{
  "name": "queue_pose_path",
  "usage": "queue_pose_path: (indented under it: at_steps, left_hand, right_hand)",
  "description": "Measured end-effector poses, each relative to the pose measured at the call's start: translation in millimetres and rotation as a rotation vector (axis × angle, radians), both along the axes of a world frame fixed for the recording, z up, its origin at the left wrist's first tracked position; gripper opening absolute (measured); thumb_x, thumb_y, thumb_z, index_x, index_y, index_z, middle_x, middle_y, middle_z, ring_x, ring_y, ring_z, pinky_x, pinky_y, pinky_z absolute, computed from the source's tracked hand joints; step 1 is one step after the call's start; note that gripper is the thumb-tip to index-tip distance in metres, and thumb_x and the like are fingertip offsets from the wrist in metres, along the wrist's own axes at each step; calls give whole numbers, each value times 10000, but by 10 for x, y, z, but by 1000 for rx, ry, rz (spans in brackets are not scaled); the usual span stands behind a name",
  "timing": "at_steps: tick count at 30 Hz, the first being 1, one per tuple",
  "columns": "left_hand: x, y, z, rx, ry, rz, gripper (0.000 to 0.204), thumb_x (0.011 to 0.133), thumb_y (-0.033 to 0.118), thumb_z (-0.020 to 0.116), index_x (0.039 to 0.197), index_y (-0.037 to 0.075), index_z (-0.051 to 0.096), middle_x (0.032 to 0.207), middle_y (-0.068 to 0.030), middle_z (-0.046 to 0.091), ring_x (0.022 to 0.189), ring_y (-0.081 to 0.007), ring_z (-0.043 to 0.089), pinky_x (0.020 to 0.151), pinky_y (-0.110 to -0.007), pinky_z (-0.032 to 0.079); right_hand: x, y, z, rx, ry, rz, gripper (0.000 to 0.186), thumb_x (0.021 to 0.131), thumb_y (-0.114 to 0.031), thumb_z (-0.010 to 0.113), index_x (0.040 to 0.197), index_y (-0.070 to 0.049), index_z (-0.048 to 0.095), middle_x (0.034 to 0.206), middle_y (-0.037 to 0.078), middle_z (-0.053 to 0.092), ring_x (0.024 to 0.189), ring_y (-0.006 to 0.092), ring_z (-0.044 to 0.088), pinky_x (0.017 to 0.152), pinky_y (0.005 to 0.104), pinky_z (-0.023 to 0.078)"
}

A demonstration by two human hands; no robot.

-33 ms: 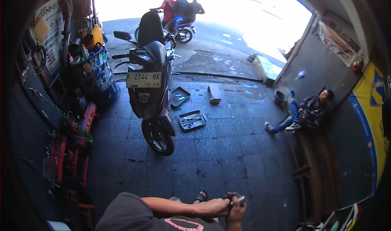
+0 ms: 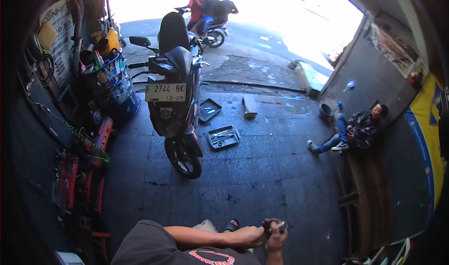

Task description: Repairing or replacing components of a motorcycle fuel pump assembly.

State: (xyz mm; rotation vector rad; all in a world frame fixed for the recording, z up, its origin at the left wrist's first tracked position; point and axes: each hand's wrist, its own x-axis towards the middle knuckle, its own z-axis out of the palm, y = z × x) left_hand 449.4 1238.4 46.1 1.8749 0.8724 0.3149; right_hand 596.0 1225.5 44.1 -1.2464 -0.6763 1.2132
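Low in the head view, my two hands are close together in front of my dark shirt. My right hand (image 2: 275, 240) is closed around a small dark part with a shiny metal end (image 2: 282, 225); its exact kind is too small to tell. My left hand (image 2: 251, 237), fingers closed, meets the dark side of the same part. Whether the left fingers grip the part itself or something thinner is hidden. Beyond them a dark scooter (image 2: 174, 111) stands with its front wheel toward me.
On the tiled floor lie a tray of tools (image 2: 223, 138), a second dark tray (image 2: 209, 110) and a box (image 2: 250, 107). A person (image 2: 362, 127) sits against the right wall. Red tool racks (image 2: 70, 181) and a full blue drum (image 2: 122, 94) line the left side.
The view has shifted slightly, so the scene sits a little further right. The part in my hands is turned slightly, with its metal end a bit further right.
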Motion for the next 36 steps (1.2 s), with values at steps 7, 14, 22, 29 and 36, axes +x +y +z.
queue_pose_path:
  at_steps: [7, 14, 22, 29, 36]
  left_hand:
    - [-611, 2098, -124, -223, 295, 525, 420, 939, 402, 556, 1033, 29, 723, 1008, -253, 696, 959, -447, 659, 900, -520, 494]
    - [-1488, 4008, -1727, -318, 456, 1154, 532, 919, 524, 523, 881, 45, 751, 933, -216, 709, 940, -418, 673, 868, -516, 503]
    - [-1659, 6381, -1546, -383, 203, 1423, 514, 916, 506, 550, 819, 42, 748, 763, -185, 706, 792, -358, 708, 750, -449, 533]
    - [-1174, 6858, -3026, -752, 80, 2050, 361, 852, 360, 683, 825, 4, 737, 776, -161, 726, 742, -270, 714, 687, -405, 528]
    - [-490, 7889, -2571, -835, 177, 2023, 320, 813, 300, 714, 986, 33, 753, 862, -125, 745, 816, -235, 717, 757, -365, 550]
  right_hand:
    - [714, 2831, -556, -206, -267, 337, 85, 853, -81, 687, 853, -37, 615, 637, 18, 562, 512, 121, 534, 489, 294, 485]
    - [1351, 4431, -2228, -637, -663, 404, 121, 732, -97, 704, 770, -33, 607, 628, 46, 575, 508, 154, 541, 464, 343, 441]
    - [4286, 8203, -2543, -509, -1100, 629, 101, 749, -101, 666, 765, -12, 621, 653, 90, 633, 539, 216, 591, 505, 396, 472]
    - [3076, 10051, -2519, -449, -1086, 844, 72, 748, -90, 654, 733, -33, 612, 656, 40, 616, 545, 165, 574, 487, 372, 451]
    - [2125, 13239, -1808, -432, -802, 478, 140, 785, -68, 654, 763, -68, 516, 586, 24, 505, 425, 143, 482, 372, 295, 401]
